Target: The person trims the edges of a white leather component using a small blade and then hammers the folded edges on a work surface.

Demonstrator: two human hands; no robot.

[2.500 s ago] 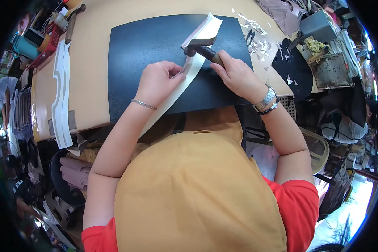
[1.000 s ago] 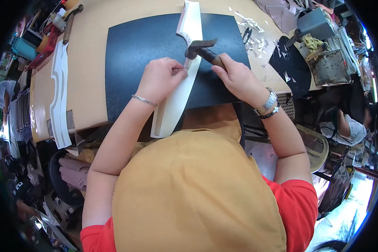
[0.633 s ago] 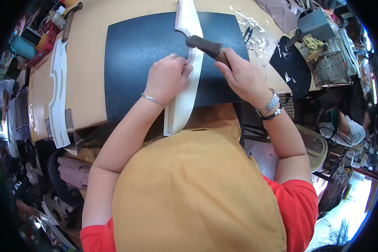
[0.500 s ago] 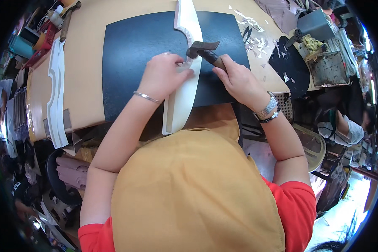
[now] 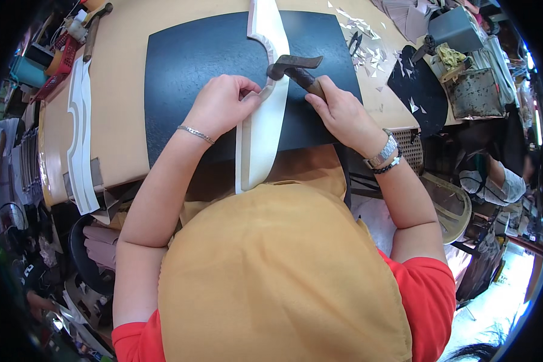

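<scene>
My right hand (image 5: 346,116) is wrapped round the handle of a hammer (image 5: 295,65). The hammer's dark head is over the inner curve of a long white strip-like piece (image 5: 264,136), at its left edge; whether it touches cannot be told. That piece lies lengthwise over a black board (image 5: 193,66), its near end reaching past the table edge to my apron. Just left of the hammer, the thumb and fingers of my left hand (image 5: 222,104) pinch the folded edge of the white piece. A greyish border runs along that edge.
More white curved pieces (image 5: 81,139) lie at the table's left side, below a second hammer (image 5: 94,36). Small white scraps (image 5: 371,54) and dark-handled scissors (image 5: 355,43) are at the back right. A black flat piece (image 5: 417,90) hangs near a metal tin (image 5: 476,96).
My left hand has moved slightly left and now pinches the edge more plainly. The hammer head has shifted a little up and right, still over the curve.
</scene>
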